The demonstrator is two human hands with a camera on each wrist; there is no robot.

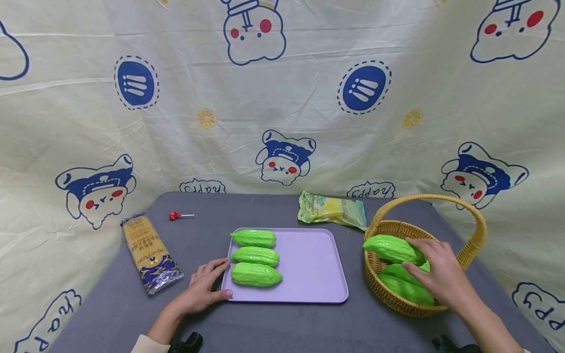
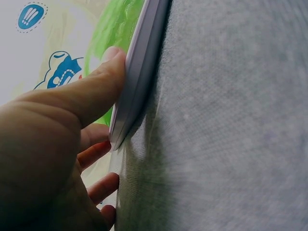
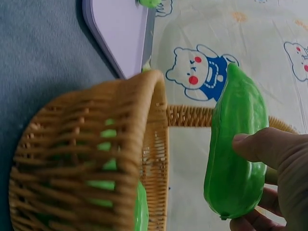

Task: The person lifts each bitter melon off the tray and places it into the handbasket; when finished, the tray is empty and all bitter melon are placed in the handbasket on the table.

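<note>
My right hand (image 1: 441,272) holds a green bitter melon (image 3: 238,149) with its thumb on one side and fingers round the other. In the head view this melon is tilted at the mouth of the wicker basket (image 1: 399,306). More green bitter melons (image 1: 406,290) lie in the basket below, partly hidden by the hand. My left hand (image 1: 205,287) rests at the left edge of a lilac tray (image 1: 309,264), its thumb and fingertips touching the rim. Three bitter melons (image 1: 256,274) lie stacked in a column on the tray's left side, stems roughly sideways.
A yellow and blue packet (image 1: 152,252) lies at the left. A red lollipop (image 1: 174,215) is near the back left. Behind the tray, a green and yellow packet (image 1: 333,210) lies close to the basket. The basket's tall handle (image 1: 478,230) arches over its right side.
</note>
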